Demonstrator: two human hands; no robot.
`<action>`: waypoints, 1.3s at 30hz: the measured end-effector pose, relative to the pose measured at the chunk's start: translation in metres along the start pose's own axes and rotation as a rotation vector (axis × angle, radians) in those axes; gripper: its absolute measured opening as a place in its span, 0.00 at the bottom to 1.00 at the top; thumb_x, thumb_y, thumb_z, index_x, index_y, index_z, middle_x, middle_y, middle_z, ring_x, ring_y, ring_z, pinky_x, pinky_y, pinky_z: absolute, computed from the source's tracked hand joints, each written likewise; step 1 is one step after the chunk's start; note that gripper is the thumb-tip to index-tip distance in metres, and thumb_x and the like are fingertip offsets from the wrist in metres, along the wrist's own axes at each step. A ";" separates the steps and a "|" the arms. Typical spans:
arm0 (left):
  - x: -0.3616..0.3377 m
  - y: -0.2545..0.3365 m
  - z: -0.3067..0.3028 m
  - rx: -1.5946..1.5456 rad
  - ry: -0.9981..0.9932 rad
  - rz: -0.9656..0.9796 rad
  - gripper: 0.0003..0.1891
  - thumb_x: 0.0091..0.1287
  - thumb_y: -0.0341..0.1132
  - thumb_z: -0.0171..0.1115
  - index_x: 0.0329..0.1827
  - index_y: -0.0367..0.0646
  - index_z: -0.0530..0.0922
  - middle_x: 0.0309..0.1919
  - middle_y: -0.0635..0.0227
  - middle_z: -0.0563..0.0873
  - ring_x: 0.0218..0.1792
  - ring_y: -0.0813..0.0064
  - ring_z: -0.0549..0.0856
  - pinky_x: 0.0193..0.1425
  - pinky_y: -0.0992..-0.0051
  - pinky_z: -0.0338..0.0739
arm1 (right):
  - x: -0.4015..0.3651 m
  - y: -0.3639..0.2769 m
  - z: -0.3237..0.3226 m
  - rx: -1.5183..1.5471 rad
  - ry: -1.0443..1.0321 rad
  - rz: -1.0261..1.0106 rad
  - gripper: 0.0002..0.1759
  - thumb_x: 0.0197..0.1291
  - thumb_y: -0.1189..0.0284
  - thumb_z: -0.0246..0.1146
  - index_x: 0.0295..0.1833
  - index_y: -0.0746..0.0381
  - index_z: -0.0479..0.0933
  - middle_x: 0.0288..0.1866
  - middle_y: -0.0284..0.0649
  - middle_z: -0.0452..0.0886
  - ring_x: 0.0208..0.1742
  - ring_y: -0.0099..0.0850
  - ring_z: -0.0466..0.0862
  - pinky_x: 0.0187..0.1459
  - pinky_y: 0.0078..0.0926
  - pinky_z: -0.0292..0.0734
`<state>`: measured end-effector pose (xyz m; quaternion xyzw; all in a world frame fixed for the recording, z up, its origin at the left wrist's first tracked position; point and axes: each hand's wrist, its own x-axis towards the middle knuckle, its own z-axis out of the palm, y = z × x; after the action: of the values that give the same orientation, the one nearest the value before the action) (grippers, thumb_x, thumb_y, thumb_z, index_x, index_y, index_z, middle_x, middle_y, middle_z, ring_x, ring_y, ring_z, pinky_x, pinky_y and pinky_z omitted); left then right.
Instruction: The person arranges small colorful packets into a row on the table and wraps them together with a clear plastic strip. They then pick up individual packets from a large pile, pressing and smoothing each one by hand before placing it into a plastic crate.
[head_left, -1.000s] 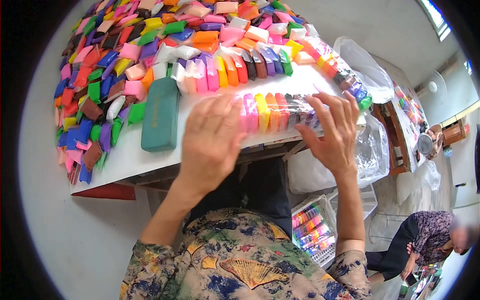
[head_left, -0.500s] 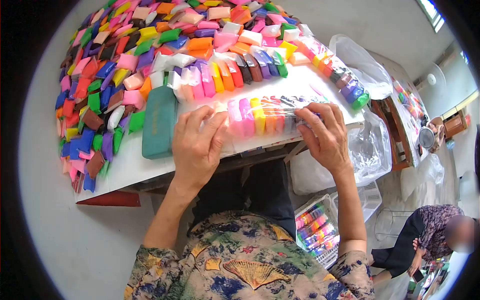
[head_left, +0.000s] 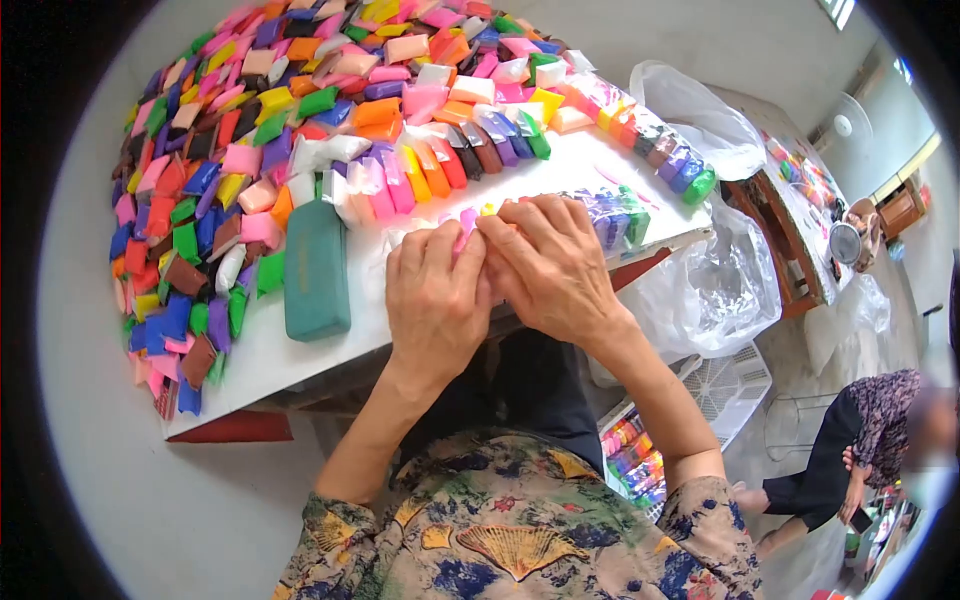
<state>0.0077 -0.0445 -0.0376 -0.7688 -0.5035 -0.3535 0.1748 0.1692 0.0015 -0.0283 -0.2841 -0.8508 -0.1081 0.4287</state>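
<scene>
A clear plastic bag of coloured packets (head_left: 622, 217) lies near the front edge of the white table (head_left: 375, 315). My left hand (head_left: 438, 300) and my right hand (head_left: 552, 268) meet over its left part, fingers bent and closed on it; they hide most of its contents. Purple and green packets show beyond my right hand. Left of my hands stands a green box (head_left: 317, 270). Behind them, a loose row of packets (head_left: 430, 168) runs from pink to green.
A large heap of coloured packets (head_left: 240, 160) covers the table's left and back. Another filled bag (head_left: 640, 130) lies at the right. Clear plastic bags (head_left: 700, 285) hang there. A white crate (head_left: 635, 460) holds filled bags below. A person (head_left: 850, 450) sits at lower right.
My right hand has moved left along the bag until it meets my left hand. The view has shifted slightly, and the bag's right end is now uncovered.
</scene>
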 end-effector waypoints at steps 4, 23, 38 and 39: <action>-0.004 -0.007 -0.008 -0.118 -0.029 -0.022 0.18 0.62 0.32 0.65 0.56 0.43 0.83 0.52 0.62 0.81 0.52 0.60 0.77 0.55 0.61 0.72 | -0.015 0.020 -0.025 -0.061 -0.074 0.021 0.18 0.53 0.71 0.67 0.52 0.57 0.80 0.47 0.38 0.78 0.51 0.39 0.77 0.54 0.40 0.70; -0.032 -0.038 -0.021 -0.103 0.008 -0.233 0.18 0.76 0.37 0.55 0.61 0.34 0.80 0.60 0.51 0.82 0.62 0.53 0.79 0.68 0.61 0.70 | 0.004 0.058 -0.042 0.044 -0.259 -0.030 0.35 0.52 0.50 0.74 0.62 0.57 0.77 0.58 0.44 0.81 0.62 0.43 0.79 0.62 0.42 0.71; -0.062 -0.029 -0.017 -0.379 0.092 -0.257 0.19 0.81 0.36 0.48 0.64 0.30 0.78 0.62 0.55 0.81 0.60 0.63 0.82 0.66 0.66 0.75 | -0.062 0.021 -0.165 -0.080 -0.573 0.495 0.30 0.43 0.54 0.75 0.45 0.66 0.80 0.37 0.47 0.84 0.43 0.44 0.85 0.47 0.38 0.80; -0.064 -0.026 -0.017 -0.343 0.069 -0.216 0.19 0.81 0.35 0.49 0.64 0.30 0.78 0.62 0.55 0.82 0.60 0.63 0.82 0.66 0.66 0.75 | -0.086 0.018 -0.192 0.067 -0.469 0.615 0.31 0.45 0.57 0.76 0.51 0.66 0.80 0.40 0.45 0.86 0.44 0.36 0.86 0.49 0.33 0.81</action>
<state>-0.0376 -0.0853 -0.0746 -0.7163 -0.5091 -0.4768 0.0195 0.3480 -0.0996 0.0196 -0.5288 -0.8038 0.1211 0.2441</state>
